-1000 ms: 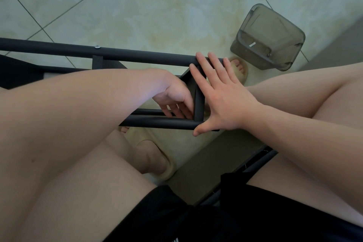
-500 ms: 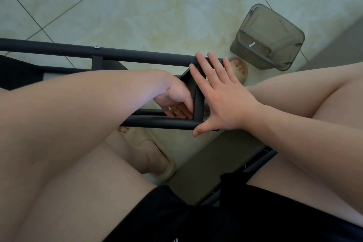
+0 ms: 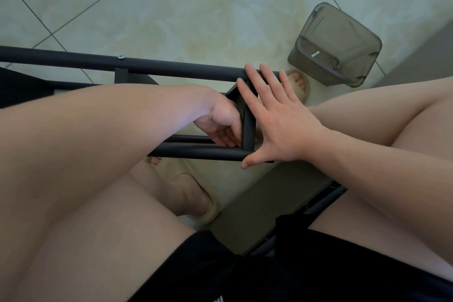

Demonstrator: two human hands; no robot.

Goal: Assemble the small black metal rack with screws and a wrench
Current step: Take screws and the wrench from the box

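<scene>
The right hand (image 3: 277, 125) is pressing the rack (image 3: 171, 70), fingers straight and apart. The left hand (image 3: 220, 120) is curling inside, its grip hidden.

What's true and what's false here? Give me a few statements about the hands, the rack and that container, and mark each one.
1. The right hand lies flat, fingers straight, against the end of the rack. True.
2. The left hand rests on the tiled floor. False: it is inside the rack's frame, fingers curled by the short end bar.
3. A screw head shows on the rack's top bar. True.
4. The grey container sits on the person's lap. False: it stands on the tiled floor beyond the rack.
</scene>
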